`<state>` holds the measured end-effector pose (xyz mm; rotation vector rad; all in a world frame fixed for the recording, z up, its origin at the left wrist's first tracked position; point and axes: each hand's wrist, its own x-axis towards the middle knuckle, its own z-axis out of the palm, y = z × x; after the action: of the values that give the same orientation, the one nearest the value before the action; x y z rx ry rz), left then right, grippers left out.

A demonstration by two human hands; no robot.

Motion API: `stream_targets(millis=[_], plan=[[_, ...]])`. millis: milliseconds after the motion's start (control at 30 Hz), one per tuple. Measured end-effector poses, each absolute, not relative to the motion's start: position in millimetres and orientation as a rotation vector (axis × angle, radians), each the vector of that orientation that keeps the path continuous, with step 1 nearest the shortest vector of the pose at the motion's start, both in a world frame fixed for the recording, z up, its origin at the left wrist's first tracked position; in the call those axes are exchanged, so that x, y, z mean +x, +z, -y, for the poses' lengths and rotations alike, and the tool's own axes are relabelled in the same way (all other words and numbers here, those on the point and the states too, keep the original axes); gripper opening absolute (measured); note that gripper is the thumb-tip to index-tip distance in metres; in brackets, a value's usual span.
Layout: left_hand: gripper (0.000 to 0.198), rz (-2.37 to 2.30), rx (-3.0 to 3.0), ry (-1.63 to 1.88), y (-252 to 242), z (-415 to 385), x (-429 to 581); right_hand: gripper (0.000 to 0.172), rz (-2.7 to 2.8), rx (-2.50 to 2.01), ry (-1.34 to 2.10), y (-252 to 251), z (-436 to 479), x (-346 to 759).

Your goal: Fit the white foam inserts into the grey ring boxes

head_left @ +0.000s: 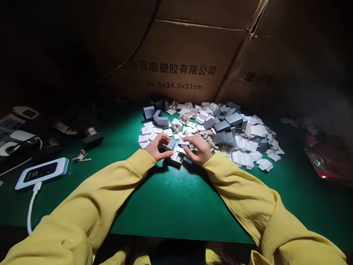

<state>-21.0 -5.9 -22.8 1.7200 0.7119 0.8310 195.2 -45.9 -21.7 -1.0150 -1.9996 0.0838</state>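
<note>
My left hand (158,147) curls its thumb and fingers around a small grey box lid (171,144), tilted above the table. Just below it sits an open small dark box (176,159) with a pale inside. My right hand (199,149) is at the right of this box, thumb and fingers apart, with nothing clearly gripped. White folded card pieces (191,125) lie just beyond both hands. Grey boxes and lids (222,126) are heaped behind my right hand, and a few more grey boxes (162,121) stand behind my left.
The green tabletop (176,209) carries a white device (42,172) with a cable at the left. A brown scrap (80,156) and a dark box (92,136) lie near it. Large cardboard cartons (176,48) wall the back. A clear plastic bag (328,158) lies right.
</note>
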Motion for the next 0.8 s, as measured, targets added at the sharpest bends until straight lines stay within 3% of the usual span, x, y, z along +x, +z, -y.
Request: stream_targets(millis=[100,233,500,800], plan=[[0.062,-0.791,1.814,0.919,-23.8,1.4,-24.8,0.036,2.048,-1.200,-0.079,-27.0,37.6,210.7],[0.044,-0.789,2.020,0.958,-19.0,2.8,-24.6,0.036,2.163,-1.347,-0.194,-37.5,27.7,216.9],[0.032,-0.846,2.085,0.933,-14.8,5.9,-24.5,0.034,2.053,-1.146,-0.161,-36.7,27.2,215.6],[0.024,-0.593,2.183,0.925,-12.1,16.4,-17.9,0.035,2.094,-0.971,-0.007,-27.8,40.3,195.8]])
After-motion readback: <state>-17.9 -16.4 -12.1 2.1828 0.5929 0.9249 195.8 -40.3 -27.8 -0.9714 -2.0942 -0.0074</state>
